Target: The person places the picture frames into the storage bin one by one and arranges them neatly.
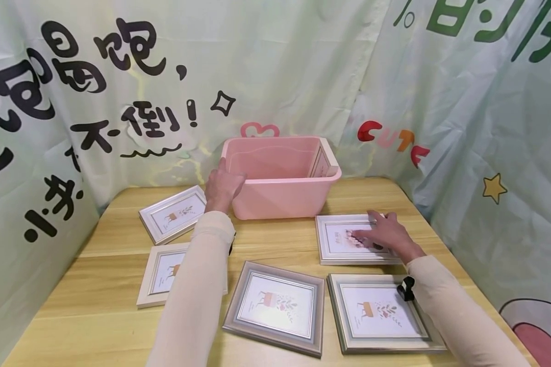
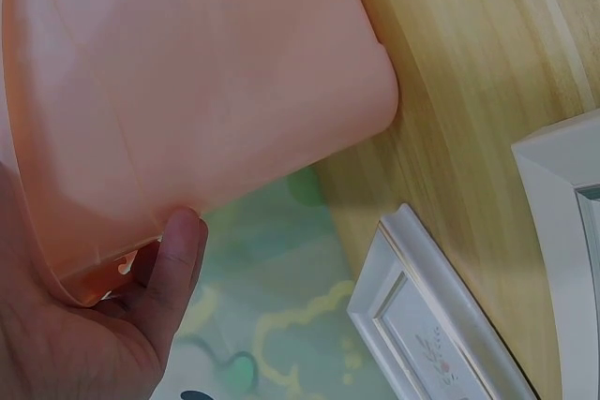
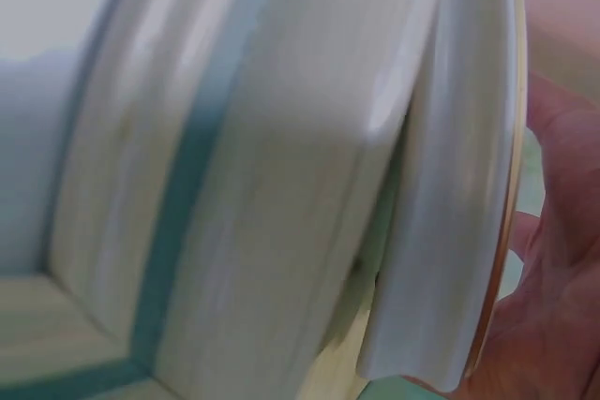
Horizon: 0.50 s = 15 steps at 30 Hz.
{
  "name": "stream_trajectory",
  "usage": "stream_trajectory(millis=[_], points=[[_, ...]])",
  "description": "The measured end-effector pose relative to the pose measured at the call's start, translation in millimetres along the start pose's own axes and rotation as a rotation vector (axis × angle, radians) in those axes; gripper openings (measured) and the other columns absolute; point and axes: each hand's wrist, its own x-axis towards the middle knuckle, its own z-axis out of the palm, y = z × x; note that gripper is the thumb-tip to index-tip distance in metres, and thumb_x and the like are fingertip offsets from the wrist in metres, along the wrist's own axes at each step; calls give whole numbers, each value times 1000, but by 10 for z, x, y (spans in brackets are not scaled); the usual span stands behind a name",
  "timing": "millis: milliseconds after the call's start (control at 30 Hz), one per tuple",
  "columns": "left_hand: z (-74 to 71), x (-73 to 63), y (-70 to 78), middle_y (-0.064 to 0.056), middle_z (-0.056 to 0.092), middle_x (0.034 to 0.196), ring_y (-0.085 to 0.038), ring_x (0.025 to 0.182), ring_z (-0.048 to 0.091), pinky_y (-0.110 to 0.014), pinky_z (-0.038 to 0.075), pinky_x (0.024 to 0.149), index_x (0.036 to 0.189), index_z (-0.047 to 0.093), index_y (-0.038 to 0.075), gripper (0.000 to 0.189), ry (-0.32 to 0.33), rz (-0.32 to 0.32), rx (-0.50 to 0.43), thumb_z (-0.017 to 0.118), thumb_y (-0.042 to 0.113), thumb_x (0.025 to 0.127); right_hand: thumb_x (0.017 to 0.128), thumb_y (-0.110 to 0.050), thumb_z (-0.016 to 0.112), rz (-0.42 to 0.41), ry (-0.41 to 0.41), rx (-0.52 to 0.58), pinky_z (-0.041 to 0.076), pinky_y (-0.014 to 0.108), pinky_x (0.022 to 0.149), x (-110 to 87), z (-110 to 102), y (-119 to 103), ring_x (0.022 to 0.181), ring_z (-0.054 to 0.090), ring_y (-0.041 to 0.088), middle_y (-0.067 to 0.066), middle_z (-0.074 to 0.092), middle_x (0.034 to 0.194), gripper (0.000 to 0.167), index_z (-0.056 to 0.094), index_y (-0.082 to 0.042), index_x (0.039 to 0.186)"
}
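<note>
A pink bin [image 1: 280, 176] stands at the centre of the head view, at the back of a wooden table [image 1: 96, 306]. The left hand [image 1: 221, 186] grips the bin's left rim, thumb [image 2: 178, 259] against the outer wall and fingers hidden. Right of centre, the right hand [image 1: 385, 234] lies on a white frame [image 1: 335, 239] just in front of the bin, fingers spread over the picture and curling round its far right edge. One more frame [image 1: 322, 164] leans inside the bin at its right wall. Four other frames lie flat: two at left [image 1: 172, 214] [image 1: 158, 275], two near the lower edge [image 1: 275, 306] [image 1: 378, 313].
</note>
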Motion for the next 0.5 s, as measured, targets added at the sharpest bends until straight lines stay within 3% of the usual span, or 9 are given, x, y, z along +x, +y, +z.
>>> stream_trajectory(millis=[233, 500], points=[[-19, 4, 0, -20, 50, 129, -38, 109, 53, -53, 44, 96, 152, 24, 23, 81, 16, 12, -1, 51, 44, 79, 69, -68, 72, 10, 20, 29, 42, 58, 86, 1, -66, -49, 105, 39, 46, 37, 25, 133, 114, 22, -10, 154], [-4, 1, 0, -20, 47, 135, -38, 114, 51, -54, 42, 99, 155, 20, 24, 85, 1, 2, -16, 52, 46, 79, 70, -61, 75, -2, 42, 29, 42, 48, 78, -39, -154, -105, 102, 40, 42, 33, 27, 129, 109, 26, -9, 152]])
